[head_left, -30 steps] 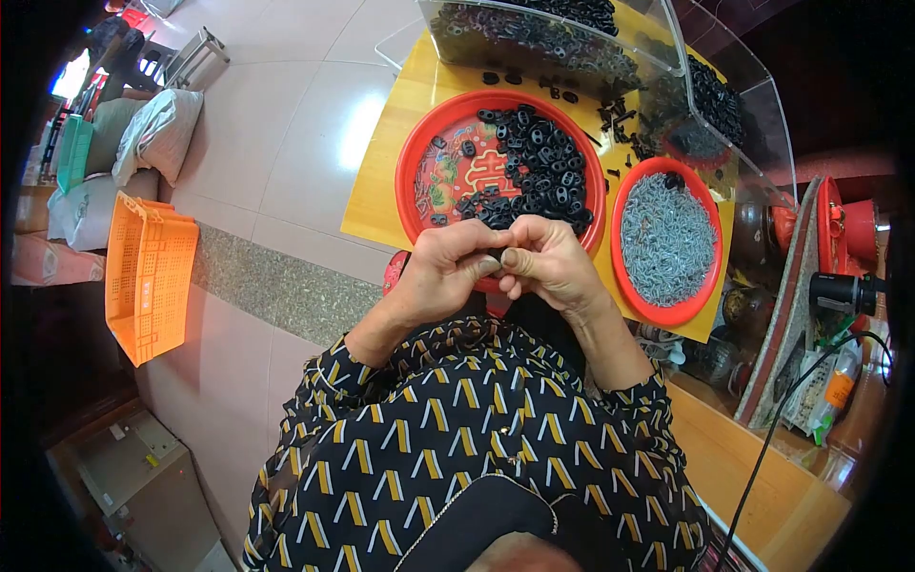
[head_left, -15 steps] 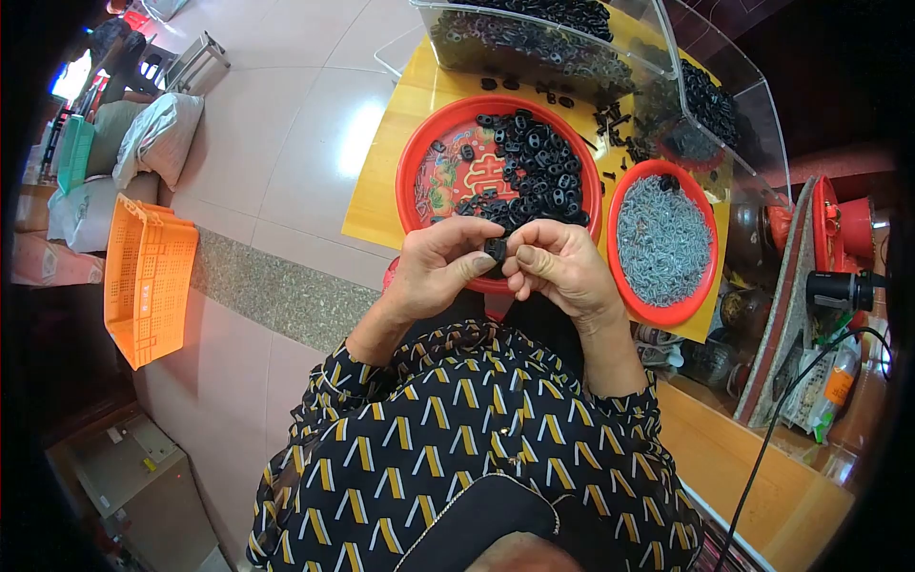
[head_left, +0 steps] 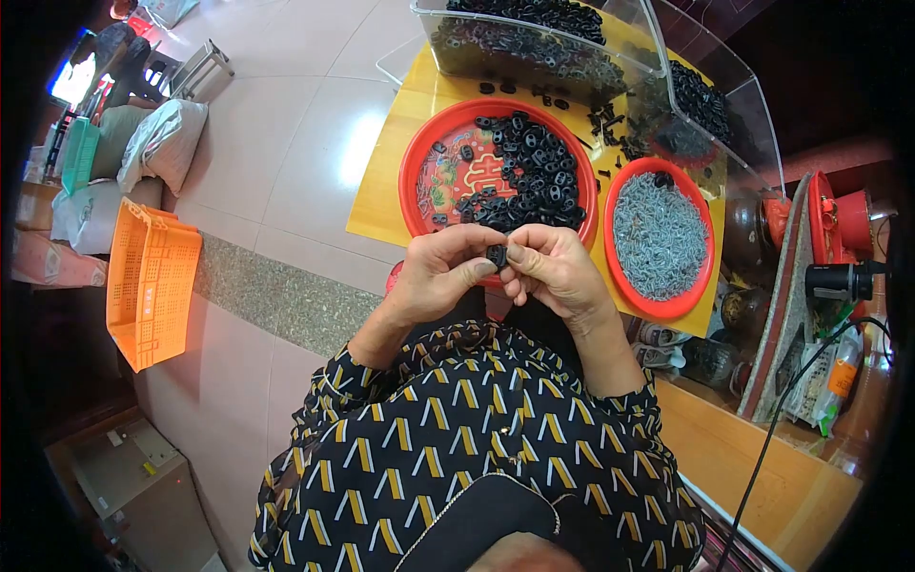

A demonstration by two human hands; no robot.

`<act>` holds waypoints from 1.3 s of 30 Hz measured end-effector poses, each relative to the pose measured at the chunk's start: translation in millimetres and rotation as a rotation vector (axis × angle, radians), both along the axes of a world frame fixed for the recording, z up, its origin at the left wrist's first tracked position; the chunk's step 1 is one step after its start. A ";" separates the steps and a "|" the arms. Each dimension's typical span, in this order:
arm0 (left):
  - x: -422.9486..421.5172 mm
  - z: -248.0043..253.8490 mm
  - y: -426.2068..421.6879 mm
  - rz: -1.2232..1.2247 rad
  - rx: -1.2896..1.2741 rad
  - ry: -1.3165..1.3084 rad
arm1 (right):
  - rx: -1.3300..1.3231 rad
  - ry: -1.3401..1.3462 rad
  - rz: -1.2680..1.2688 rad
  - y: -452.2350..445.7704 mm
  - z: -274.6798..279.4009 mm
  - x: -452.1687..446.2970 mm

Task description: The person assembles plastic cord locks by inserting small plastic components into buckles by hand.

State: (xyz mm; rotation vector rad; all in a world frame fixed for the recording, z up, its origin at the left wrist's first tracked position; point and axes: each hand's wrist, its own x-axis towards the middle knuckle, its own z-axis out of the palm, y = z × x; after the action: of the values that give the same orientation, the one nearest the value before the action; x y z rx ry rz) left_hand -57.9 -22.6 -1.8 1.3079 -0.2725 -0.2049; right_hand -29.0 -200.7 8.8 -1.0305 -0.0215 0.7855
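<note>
Both hands meet near the middle of the frame, just below the large tray, with a black piece between their fingertips. Thumb and index of the left hand pinch the piece from the left of the frame; the right hand has thumb and index drawn close together at its right side, the other fingers curled under. Whether that hand grips the piece too, or has something small between its own fingertips, I cannot tell. The piece lies directly between the two, right of the left fingertips and left of the right ones. Its long axis seems to run roughly up and down the frame, across the line joining the hands, though it is too small and too covered to be sure. The left hand seems to bear it, while the right thumb reaches its edge or stops just beside it. Above the hands, a heap of pieces fills the right part of the large tray, its lower end closer to the right hand; only a few lie scattered on the left. Right of centre, the small tray holds metal bits and is clearly nearer the right hand. Both trays rest on the yellow bench. A clear bin of more black pieces stands at the top of the frame, well beyond the hands.
</note>
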 end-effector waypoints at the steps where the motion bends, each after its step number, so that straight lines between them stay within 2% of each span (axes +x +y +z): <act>1: -0.7 0.3 -0.4 -0.004 -0.011 0.013 | -0.002 0.003 0.002 -0.1 -0.1 -0.3; 9: -1.5 1.1 -1.9 0.011 0.090 -0.110 | -0.011 -0.007 0.017 -2.7 -0.7 -2.0; 14: -3.4 -1.6 -3.8 0.015 0.079 -0.003 | -0.079 -0.042 -0.007 -1.6 0.6 -4.9; 19: -3.9 -1.0 -11.8 0.069 0.233 -0.189 | -0.220 -0.235 -0.022 -1.5 10.0 -9.7; 21: -2.4 6.1 -9.2 0.101 0.295 -0.265 | -0.273 -0.183 -0.085 -6.0 14.5 -3.0; 23: 1.7 -0.4 -0.8 0.209 0.328 -0.392 | -0.348 -0.343 -0.306 -24.9 40.6 15.2; 24: 4.3 0.0 3.8 0.302 0.371 -0.402 | -0.133 -0.410 -0.463 -41.2 44.3 31.5; 25: 7.2 -4.7 10.8 0.385 0.374 -0.394 | -0.081 -0.531 -0.580 -59.3 57.0 50.1; 26: 11.1 -12.9 19.0 0.465 0.376 -0.389 | -0.006 -0.505 -0.626 -86.5 59.9 73.2; 27: 15.8 -22.6 28.1 0.470 0.380 -0.389 | 0.107 -0.360 -0.794 -90.1 78.0 82.7; 28: 20.9 -34.4 37.3 0.612 0.409 -0.415 | 0.069 -0.315 -0.904 -99.1 82.6 92.9; 29: 25.9 -45.2 44.1 0.755 0.436 -0.440 | 0.056 -0.322 -0.911 -102.6 79.9 94.0; 31: 35.1 -63.1 52.1 0.860 0.404 -0.401 | 0.043 -0.330 -0.909 -97.1 73.6 89.4; 32: 37.3 -70.5 55.1 0.957 0.372 -0.358 | -0.093 -0.401 -0.792 -87.5 66.0 79.6; 35: 39.3 -72.6 56.0 0.971 0.361 -0.260 | -0.524 -0.598 -0.536 -47.6 45.9 54.8; 36: 39.0 -71.6 54.9 0.973 0.356 -0.235 | -0.746 -0.821 -0.417 -42.0 32.9 55.7; 38: 38.7 -70.4 54.5 0.982 0.438 -0.285 | -0.886 -0.999 -0.263 -18.9 32.2 51.1; 39: 38.2 -70.3 54.5 0.982 0.518 -0.335 | -0.968 -1.188 -0.194 -12.7 22.5 56.4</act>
State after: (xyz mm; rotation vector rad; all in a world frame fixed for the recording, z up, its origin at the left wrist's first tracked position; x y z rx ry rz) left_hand -19.7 31.9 -72.0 1.8408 0.1797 0.8302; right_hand 27.4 -213.4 31.3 -2.2630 -0.5932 -0.1547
